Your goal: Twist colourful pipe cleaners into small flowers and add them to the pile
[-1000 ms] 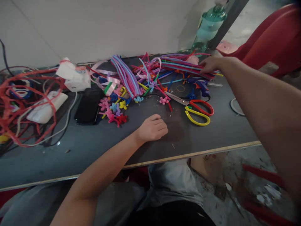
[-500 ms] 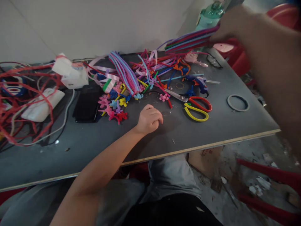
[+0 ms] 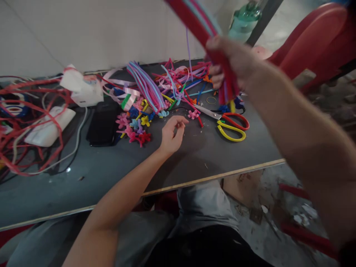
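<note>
My right hand (image 3: 232, 61) is raised above the table and closed around a bundle of coloured pipe cleaners (image 3: 198, 20), mostly red, which rises toward the top of the view. My left hand (image 3: 171, 133) rests on the dark table (image 3: 111, 174), lifted slightly with its fingers loosely spread and nothing in it. Just beyond it lie small pipe-cleaner flowers (image 3: 135, 128) and a heap of loose pipe cleaners and ribbons (image 3: 164, 83). Red-and-yellow scissors (image 3: 228, 124) lie to the right of my left hand.
A black phone (image 3: 102, 124) lies left of the flowers. Tangled red cord (image 3: 30, 111), a white power strip (image 3: 47, 126) and a white box (image 3: 83, 91) crowd the left side. A green bottle (image 3: 244, 20) stands at the back; red chairs (image 3: 314, 40) are at right.
My right hand has lifted the bundle off the table's far right and swung it up toward me. My left hand has opened from a loose fist.
</note>
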Tool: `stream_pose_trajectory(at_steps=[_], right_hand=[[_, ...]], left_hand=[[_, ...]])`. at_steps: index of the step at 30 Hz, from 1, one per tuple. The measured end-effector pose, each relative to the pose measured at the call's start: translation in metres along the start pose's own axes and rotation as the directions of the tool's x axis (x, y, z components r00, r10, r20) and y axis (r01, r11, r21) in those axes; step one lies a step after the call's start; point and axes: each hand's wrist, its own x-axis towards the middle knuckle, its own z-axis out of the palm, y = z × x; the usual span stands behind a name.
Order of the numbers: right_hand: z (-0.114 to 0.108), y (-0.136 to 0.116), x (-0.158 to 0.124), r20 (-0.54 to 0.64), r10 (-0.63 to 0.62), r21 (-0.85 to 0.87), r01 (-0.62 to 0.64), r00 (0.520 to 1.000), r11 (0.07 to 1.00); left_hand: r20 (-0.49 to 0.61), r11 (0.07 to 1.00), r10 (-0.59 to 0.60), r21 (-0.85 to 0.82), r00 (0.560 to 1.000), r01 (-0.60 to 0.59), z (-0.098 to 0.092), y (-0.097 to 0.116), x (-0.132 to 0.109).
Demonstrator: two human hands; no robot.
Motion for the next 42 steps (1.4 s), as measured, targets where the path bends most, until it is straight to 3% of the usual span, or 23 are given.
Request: stream_pose_trajectory(at_steps=[5, 8, 13, 17, 24, 30, 37, 42], right_hand=[[0.062, 0.059, -0.030, 0.129, 0.177, 0.327, -0.210, 0.976, 0.921], [0.074, 0.085, -0.020, 0.141, 0.145, 0.355, -0.187, 0.979, 0.916], [0.068, 0.103, 0.002, -0.029, -0.110, 0.255, 0.114, 0.993, 0.960], [0.063, 0.113, 0.011, -0.091, -0.275, 0.263, 0.289, 0.957, 0.921], [0.061, 0.120, 0.015, -0.111, -0.293, 0.353, 0.313, 0.950, 0.882], [0.064, 0.133, 0.016, 0.004, -0.286, 0.370, 0.265, 0.958, 0.890], [0.061, 0.134, 0.019, -0.021, -0.309, 0.328, 0.298, 0.951, 0.896], [0.066, 0.126, 0.016, -0.166, -0.322, 0.263, 0.357, 0.932, 0.896]], left_hand=[[0.007, 0.986, -0.061, -0.154, 0.998, 0.061, 0.003, -0.002, -0.002], [-0.064, 0.976, -0.156, -0.163, 0.986, 0.144, 0.003, -0.007, 0.001], [-0.011, 0.904, -0.368, -0.239, 0.930, 0.355, 0.003, -0.018, 0.005], [-0.023, 0.883, -0.389, -0.293, 0.921, 0.365, 0.003, -0.017, 0.008], [-0.015, 0.914, -0.342, -0.238, 0.940, 0.328, -0.006, -0.005, 0.010], [0.201, 0.893, -0.311, -0.272, 0.929, 0.358, -0.013, 0.003, 0.011], [0.076, 0.954, -0.281, -0.083, 0.957, 0.287, -0.013, -0.005, 0.011], [-0.018, 0.952, -0.295, 0.084, 0.955, 0.295, -0.015, -0.020, 0.010]])
